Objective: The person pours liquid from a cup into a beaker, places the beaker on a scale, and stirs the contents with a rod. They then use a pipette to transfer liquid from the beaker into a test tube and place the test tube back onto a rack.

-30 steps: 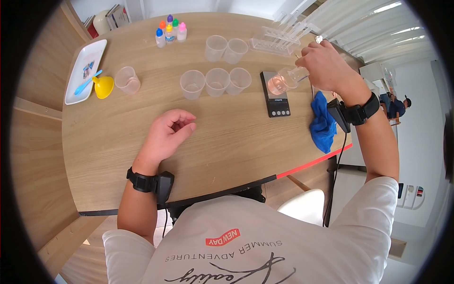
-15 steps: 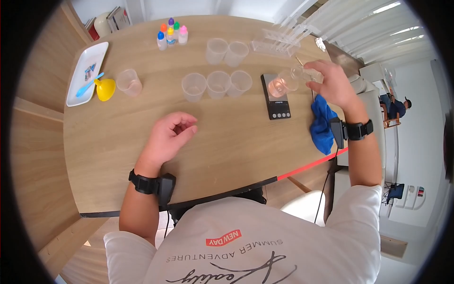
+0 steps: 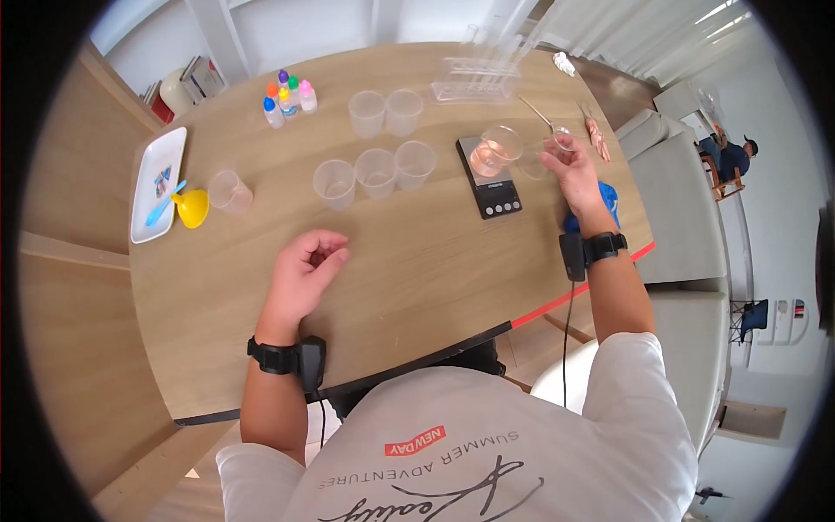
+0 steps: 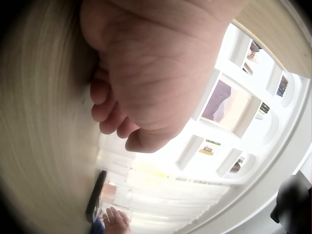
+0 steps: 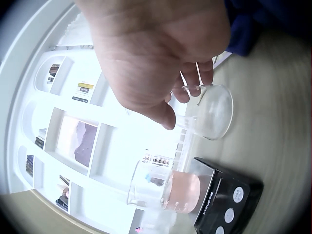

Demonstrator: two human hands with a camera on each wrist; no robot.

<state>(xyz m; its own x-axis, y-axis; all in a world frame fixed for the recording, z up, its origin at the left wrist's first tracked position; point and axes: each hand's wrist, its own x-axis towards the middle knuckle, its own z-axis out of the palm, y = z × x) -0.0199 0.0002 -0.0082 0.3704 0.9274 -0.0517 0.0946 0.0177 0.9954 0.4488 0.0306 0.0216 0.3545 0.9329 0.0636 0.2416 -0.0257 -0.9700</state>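
My left hand rests on the table, fingers loosely curled with nothing in them. At the right my right hand, fingers spread and relaxed, is close beside a clear conical flask standing on the table. In the right wrist view its thumb and fingertips are right by the flask's neck. A glass beaker with pale pink liquid sits on a black digital scale, left of that hand. Partly hidden behind the right wrist lies a blue cloth.
Several translucent plastic cups stand mid-table, another cup beside a yellow funnel. Further left is a white tray. Dropper bottles and a clear test-tube rack line the back. A thin metal rod lies near the flask.
My right hand has drawn back from above the flask toward me, its fingers spreading. The head view has shifted a little. The left hand stays in its loose curl.
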